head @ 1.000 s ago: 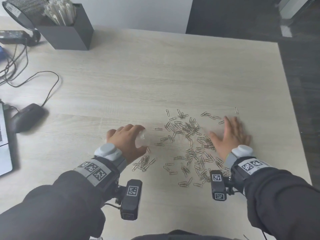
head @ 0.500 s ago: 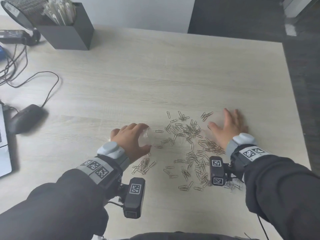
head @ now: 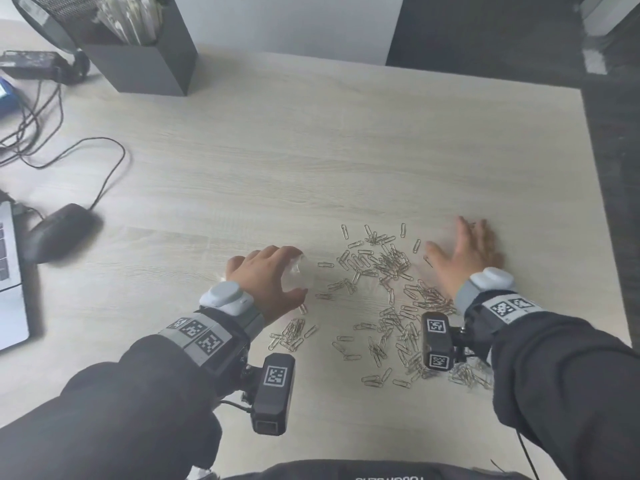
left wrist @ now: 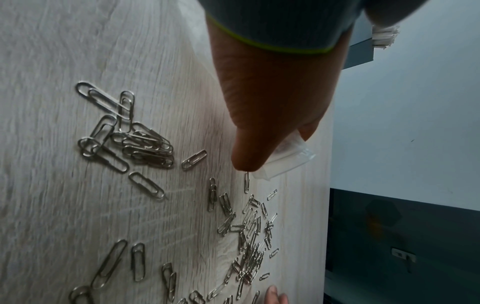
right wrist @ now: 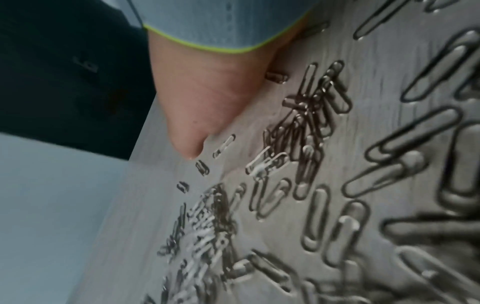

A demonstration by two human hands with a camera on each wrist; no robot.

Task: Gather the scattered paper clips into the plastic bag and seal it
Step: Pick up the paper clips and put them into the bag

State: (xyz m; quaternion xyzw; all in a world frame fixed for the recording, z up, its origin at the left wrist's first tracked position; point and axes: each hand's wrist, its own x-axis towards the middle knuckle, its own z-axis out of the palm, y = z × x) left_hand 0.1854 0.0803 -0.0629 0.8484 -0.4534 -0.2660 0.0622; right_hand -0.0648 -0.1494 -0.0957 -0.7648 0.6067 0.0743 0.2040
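Lying loose over the near right part of the pale wood-grain bench, the paper clips are thin silver wire loops, some single and flat, many tangled in little heaps. The thickest heap sits between the two hands; a small bundle lies just below the left wrist, and a long trail runs down toward the right wrist and under the camera strapped there. In the left wrist view the clips look bright and sharp-edged against the grain; in the right wrist view they are blurred and darker.

The left hand is curled around the plastic bag, a small, clear, crumpled pouch that pokes out past the fingers toward the clips. From the left wrist its corner shows as a see-through folded edge under the thumb, resting on the bench just beside the nearest clip.

The right hand lies flat on the bench at the right edge of the scatter, fingers spread wide and straight, holding nothing, its thumb pointing toward the clips.

Far left on the bench sit a dark mouse with its cable, a laptop edge and a grey holder of white sticks.
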